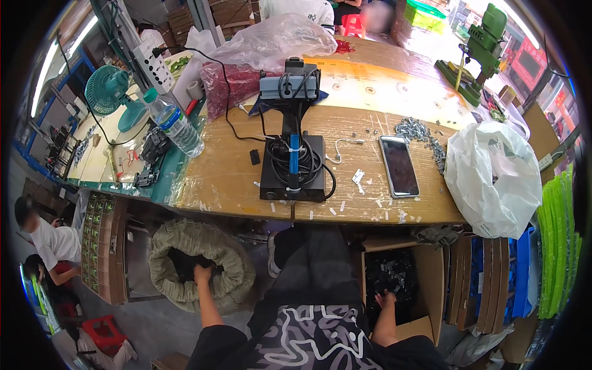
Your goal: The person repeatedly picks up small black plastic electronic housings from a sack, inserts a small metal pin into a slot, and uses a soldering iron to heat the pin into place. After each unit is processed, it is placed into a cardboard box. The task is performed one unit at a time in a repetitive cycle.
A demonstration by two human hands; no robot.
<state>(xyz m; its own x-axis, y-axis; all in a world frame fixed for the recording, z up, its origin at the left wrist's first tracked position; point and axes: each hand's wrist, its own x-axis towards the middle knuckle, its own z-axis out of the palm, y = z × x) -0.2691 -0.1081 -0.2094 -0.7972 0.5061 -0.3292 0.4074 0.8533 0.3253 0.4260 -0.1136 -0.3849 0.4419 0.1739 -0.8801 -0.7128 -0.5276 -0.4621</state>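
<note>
My left hand [202, 272] reaches down into a woven sack [231, 280] on the floor, among dark parts [183, 262]. Its fingertips are lost among them, so I cannot tell its grip. On the other side, my right hand [386, 300] is over a cardboard box [430, 271] of small black parts [394, 271], some with shiny bits. Its fingers are curled together; whatever is between them is too small and dark to name. Both forearms reach out to the sides, below the table's front edge.
On the wooden table [234, 197] stands a black device with a coiled cable [293, 166]. Around it are a phone [399, 166], a water bottle [176, 126], metal parts [413, 129] and a white plastic bag [493, 185]. A green drill press [484, 49] stands behind. Other people sit nearby.
</note>
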